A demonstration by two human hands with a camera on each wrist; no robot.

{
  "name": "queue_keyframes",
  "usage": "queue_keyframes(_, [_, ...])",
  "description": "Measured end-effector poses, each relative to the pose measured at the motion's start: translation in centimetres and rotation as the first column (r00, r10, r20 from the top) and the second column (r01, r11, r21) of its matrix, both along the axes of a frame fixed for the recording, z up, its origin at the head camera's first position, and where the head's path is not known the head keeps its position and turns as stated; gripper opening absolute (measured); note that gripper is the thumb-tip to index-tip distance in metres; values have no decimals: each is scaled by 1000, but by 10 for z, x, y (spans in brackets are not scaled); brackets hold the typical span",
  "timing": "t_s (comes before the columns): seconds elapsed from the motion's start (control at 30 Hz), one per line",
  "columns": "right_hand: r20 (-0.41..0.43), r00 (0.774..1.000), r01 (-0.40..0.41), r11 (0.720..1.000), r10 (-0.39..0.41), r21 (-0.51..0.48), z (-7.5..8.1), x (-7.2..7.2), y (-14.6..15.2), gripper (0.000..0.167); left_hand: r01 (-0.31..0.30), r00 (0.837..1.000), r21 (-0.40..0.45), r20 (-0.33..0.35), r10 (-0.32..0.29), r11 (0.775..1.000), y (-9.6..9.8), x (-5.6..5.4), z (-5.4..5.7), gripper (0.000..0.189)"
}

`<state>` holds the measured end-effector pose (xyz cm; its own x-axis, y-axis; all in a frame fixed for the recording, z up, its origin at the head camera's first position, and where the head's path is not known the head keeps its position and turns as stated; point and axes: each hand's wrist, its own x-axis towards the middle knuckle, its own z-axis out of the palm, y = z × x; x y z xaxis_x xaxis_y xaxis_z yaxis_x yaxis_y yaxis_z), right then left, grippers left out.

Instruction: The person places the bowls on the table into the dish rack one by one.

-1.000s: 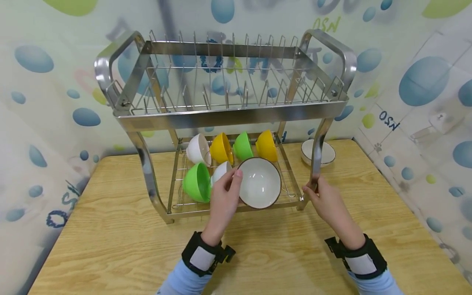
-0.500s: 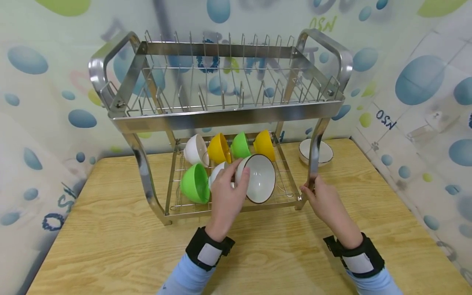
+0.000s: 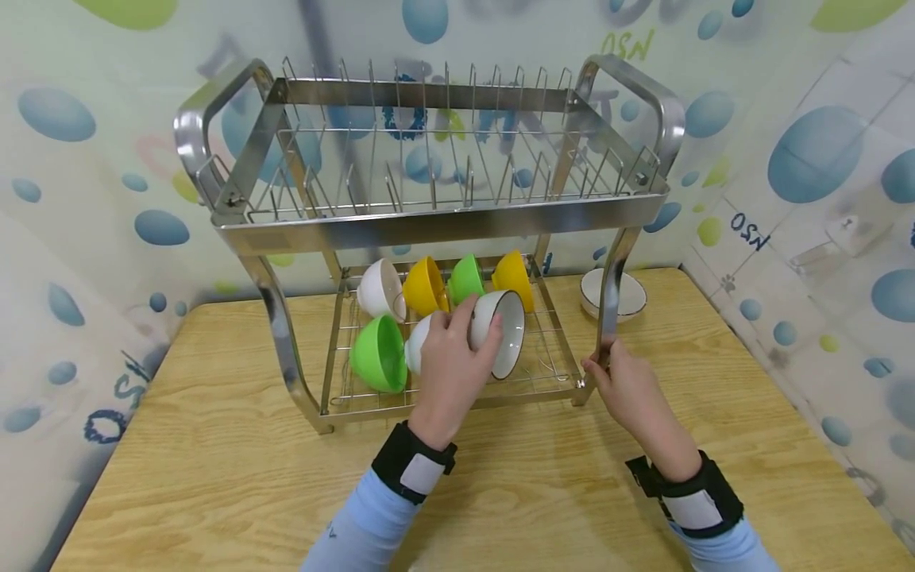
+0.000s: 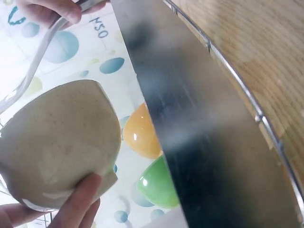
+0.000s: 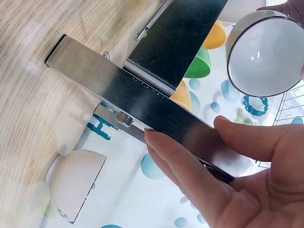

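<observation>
In the head view my left hand [image 3: 452, 367] holds a white bowl with a dark rim [image 3: 511, 334] over the front right of the lower rack tier. Its mouth faces right. The left wrist view shows my fingers [image 4: 78, 202] against the bowl's outside [image 4: 61, 135], near its foot. My right hand [image 3: 632, 397] grips the right front leg [image 3: 610, 298] of the steel dish rack [image 3: 443, 226], thumb and fingers on either side. On the lower tier, a green bowl [image 3: 377, 355] and a small white bowl [image 3: 416, 345], partly hidden by my left hand, stand on their sides.
Behind them a row holds a white bowl [image 3: 380, 291], a yellow bowl [image 3: 425, 287], a green bowl [image 3: 467, 280] and another yellow bowl [image 3: 515, 280]. A dark-rimmed white bowl [image 3: 632, 297] sits on the wooden table [image 3: 529, 492] beyond the right leg. Wire prongs line the upper tier.
My left hand has moved right and slightly up, turning the dark-rimmed bowl from facing me to facing right. The right hand keeps its grip on the rack leg.
</observation>
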<state>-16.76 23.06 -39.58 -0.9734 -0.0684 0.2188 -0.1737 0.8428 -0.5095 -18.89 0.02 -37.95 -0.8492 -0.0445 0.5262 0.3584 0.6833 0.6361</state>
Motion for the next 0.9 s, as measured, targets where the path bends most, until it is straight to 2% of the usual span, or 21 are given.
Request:
queue_keyframes(0.23, [-7, 1000, 3, 1000, -3, 10, 1, 1, -1, 19, -63, 994, -141, -100, 49, 988, 5, -9, -1, 51])
queue_keyframes(0.47, [-16, 1000, 3, 1000, -3, 16, 0, 2, -1, 19, -105, 990, -248, -121, 76, 963, 9, -16, -1, 53])
queue_keyframes(0.7, [-15, 1000, 6, 1000, -6, 19, 0, 1, -1, 20, -151, 986, -383, -119, 114, 911, 13, -19, -1, 53])
queue_keyframes(0.9, [-21, 1000, 6, 1000, -6, 21, -1, 1, -2, 19, -199, 979, -458, -126, 159, 867, 15, -21, -3, 53])
